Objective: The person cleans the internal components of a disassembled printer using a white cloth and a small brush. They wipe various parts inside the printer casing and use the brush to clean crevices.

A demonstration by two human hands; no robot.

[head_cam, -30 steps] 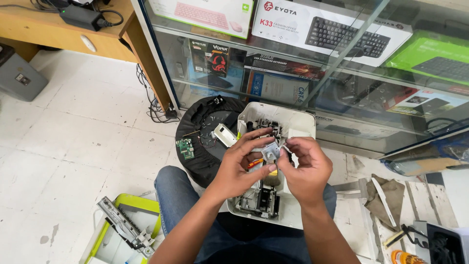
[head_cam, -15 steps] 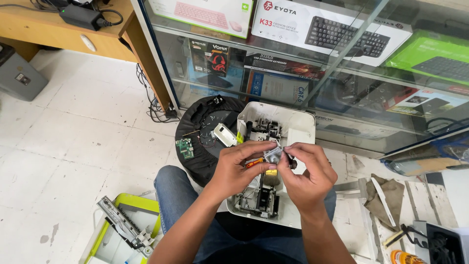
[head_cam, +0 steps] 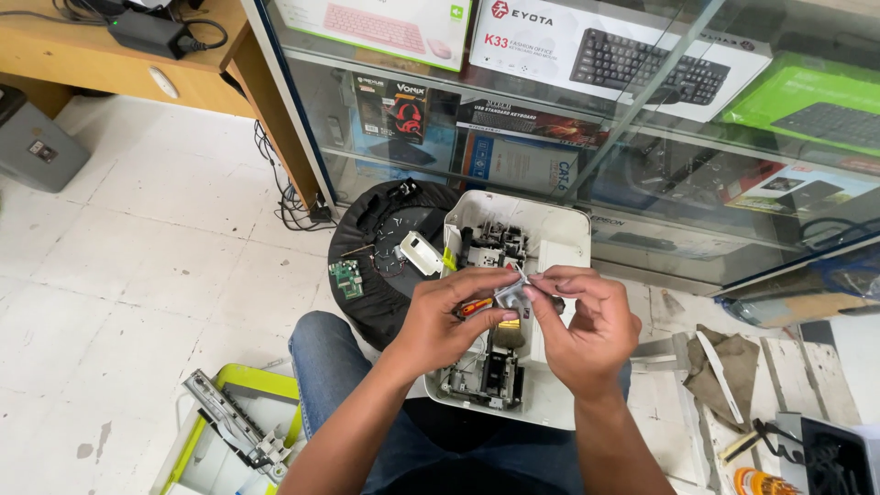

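Both hands up over the opened white printer [head_cam: 559, 229] that sits on the person's lap. Left hand [head_cam: 449, 321] and right hand [head_cam: 587, 325] pinch one small grey part [head_cam: 510, 293] between their fingertips, each grip clenched on it, held just above the printer's exposed mechanism [head_cam: 486, 371]. Red-and-yellow screwdriver [head_cam: 477, 307] tucked in the left hand too. Black round stool [head_cam: 367, 238] just left of the printer, carrying a green circuit board [head_cam: 346, 275] and a white cover piece [head_cam: 422, 254]. Yellow-green tray [head_cam: 238, 385] with a grey assembly [head_cam: 234, 426] on the floor at lower left. Glass cabinet [head_cam: 642, 165] with boxed keyboards behind. Brown rag [head_cam: 724, 362] at right.
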